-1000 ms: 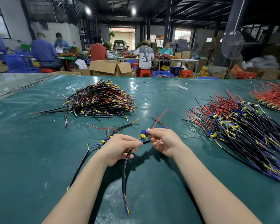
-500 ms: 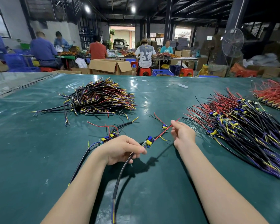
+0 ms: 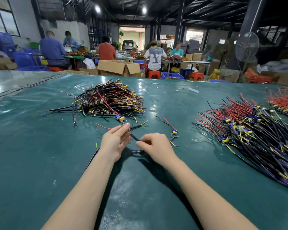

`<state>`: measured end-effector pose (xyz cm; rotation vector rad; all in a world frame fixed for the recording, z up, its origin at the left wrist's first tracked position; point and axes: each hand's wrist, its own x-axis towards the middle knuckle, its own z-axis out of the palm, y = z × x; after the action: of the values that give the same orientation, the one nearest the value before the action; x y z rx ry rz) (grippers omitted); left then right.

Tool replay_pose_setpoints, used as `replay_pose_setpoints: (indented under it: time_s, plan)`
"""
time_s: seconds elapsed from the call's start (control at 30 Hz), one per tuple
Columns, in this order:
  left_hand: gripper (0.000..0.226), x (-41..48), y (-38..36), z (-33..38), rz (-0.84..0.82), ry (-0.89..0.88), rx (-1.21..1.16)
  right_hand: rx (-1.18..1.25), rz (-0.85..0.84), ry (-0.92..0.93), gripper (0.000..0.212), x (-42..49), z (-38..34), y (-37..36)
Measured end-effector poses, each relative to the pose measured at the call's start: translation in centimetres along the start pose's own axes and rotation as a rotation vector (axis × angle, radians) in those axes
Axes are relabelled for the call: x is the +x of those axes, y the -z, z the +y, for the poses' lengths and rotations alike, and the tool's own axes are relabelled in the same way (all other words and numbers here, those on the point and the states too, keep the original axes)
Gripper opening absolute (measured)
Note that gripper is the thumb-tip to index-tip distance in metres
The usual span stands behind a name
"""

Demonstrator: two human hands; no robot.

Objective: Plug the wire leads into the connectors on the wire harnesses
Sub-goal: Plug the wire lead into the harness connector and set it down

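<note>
The thumb and forefinger of my left hand (image 3: pixel 115 143) pinch the wire harness (image 3: pixel 129 131) just below its connector block (image 3: pixel 120 118), a small blue and yellow piece that stands up past my fingertips. My right hand (image 3: pixel 155 146), curled, pinches the black cable (image 3: pixel 135 138) of the same harness a little nearer to me, so the cable runs taut between both grips above the green table (image 3: pixel 40 163). Just right of my right hand a second block (image 3: pixel 174 132) lies flat with its red lead. A dark heap of harnesses (image 3: pixel 110 98) sits far left, a larger heap (image 3: pixel 248 130) to the right, and red wires (image 3: pixel 286 100) at the far right edge.
</note>
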<state>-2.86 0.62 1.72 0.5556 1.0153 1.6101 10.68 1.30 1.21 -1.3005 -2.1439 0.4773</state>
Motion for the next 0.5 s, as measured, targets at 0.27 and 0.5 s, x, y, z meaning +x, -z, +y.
replay_pose_setpoints:
  time_s: [0.27,0.5]
  plan:
    - [0.019,-0.5,-1.0,-0.4,-0.037,-0.014,-0.222,0.336,0.147,-0.196,0.018,0.7,0.8,0.6]
    - [0.016,-0.6,-1.2,-0.8,0.025,-0.091,-0.152,0.27,0.114,-0.234,0.017,0.5,1.1,-0.3]
